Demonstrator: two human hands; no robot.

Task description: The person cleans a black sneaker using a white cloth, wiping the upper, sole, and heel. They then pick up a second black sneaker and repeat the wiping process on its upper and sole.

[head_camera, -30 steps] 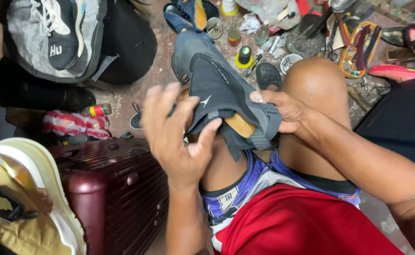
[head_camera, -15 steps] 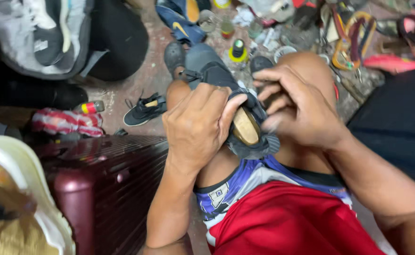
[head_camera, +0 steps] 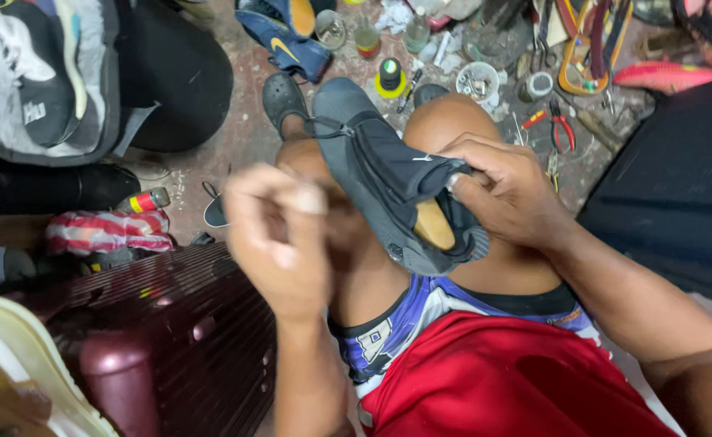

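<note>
A dark grey shoe [head_camera: 372, 162] lay across the person's bare knees, toe pointing away toward the cluttered floor, with a tan wooden form [head_camera: 435, 224] showing in its opening. The right hand [head_camera: 510, 194] had its grip closed on the shoe's collar, fingers curled over the rim beside the wooden form. The left hand [head_camera: 279, 235] was blurred, raised just beside the shoe and apart from it, fingers drawn together; whether its grip held anything could not be told. A maroon ribbed suitcase [head_camera: 178, 324] stood to the left of the legs. On the floor beyond the knees lay a blue shoe [head_camera: 283, 44], a yellow-based bottle [head_camera: 390, 77] and red-handled pliers [head_camera: 562, 125]
</note>
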